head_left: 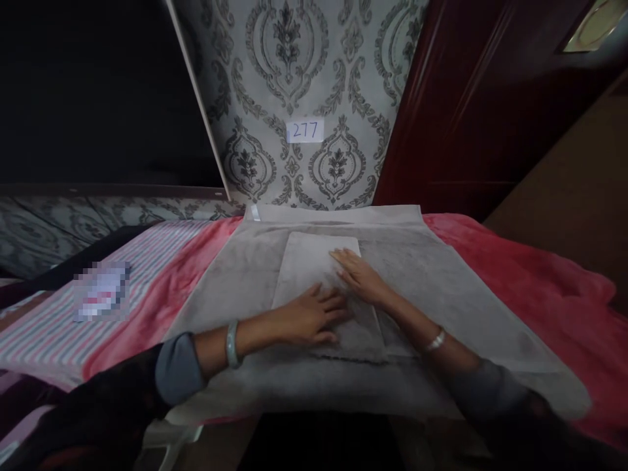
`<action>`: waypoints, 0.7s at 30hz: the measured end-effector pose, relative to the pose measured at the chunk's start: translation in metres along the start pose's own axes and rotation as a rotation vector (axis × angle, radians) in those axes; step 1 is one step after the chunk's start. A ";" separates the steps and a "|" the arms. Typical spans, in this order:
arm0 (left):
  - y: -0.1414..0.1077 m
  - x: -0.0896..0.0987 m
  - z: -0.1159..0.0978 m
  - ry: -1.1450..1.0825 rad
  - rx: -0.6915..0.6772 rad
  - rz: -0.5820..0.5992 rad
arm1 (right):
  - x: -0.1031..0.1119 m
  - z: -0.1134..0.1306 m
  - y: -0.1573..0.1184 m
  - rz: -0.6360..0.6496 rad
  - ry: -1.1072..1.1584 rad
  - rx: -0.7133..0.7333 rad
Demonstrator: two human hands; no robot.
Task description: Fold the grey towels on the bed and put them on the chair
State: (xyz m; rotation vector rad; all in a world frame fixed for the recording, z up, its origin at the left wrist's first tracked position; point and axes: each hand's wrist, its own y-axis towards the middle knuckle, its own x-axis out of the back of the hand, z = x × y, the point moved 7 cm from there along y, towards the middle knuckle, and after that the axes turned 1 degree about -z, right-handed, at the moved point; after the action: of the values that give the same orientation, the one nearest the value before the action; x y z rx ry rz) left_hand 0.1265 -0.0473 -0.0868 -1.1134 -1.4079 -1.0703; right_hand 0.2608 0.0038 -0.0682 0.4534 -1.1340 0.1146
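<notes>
A small folded grey cloth [303, 261] lies at the middle of a larger grey cloth [230, 275] that is spread out flat. My left hand [314, 317] rests on the lower left part of the folded cloth, fingers apart and slightly blurred. On its upper right side lies my right hand [360, 275], with its fingers stretched out flat towards the upper left. Neither hand grips anything that I can see. The folded cloth's near edge looks dark and uneven.
Beneath the grey cloth is a red blanket [530, 275], showing at both sides. A striped cloth [142, 261] lies at left with a blurred-out packet [102, 292] on it. Behind stand a dark screen [98, 98], a patterned wall [289, 85] and a dark red door [456, 98].
</notes>
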 end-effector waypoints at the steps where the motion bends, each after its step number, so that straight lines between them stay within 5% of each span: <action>1: -0.006 -0.003 -0.007 -0.020 0.001 0.001 | -0.010 -0.006 0.017 0.073 -0.065 0.000; 6: -0.016 -0.010 -0.010 -0.096 0.091 -0.043 | -0.045 -0.047 0.058 0.245 -0.258 -0.050; 13: -0.018 -0.006 -0.012 -0.213 0.056 -0.084 | -0.044 -0.109 0.080 0.232 -0.263 -0.161; 21: -0.020 -0.005 -0.014 -0.257 0.027 -0.111 | -0.046 -0.133 0.095 0.202 -0.275 -0.281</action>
State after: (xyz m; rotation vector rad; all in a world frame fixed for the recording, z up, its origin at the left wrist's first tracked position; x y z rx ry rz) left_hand 0.1093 -0.0654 -0.0917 -1.1973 -1.6979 -1.0087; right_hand 0.3238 0.1501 -0.1267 0.1049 -1.4414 0.0681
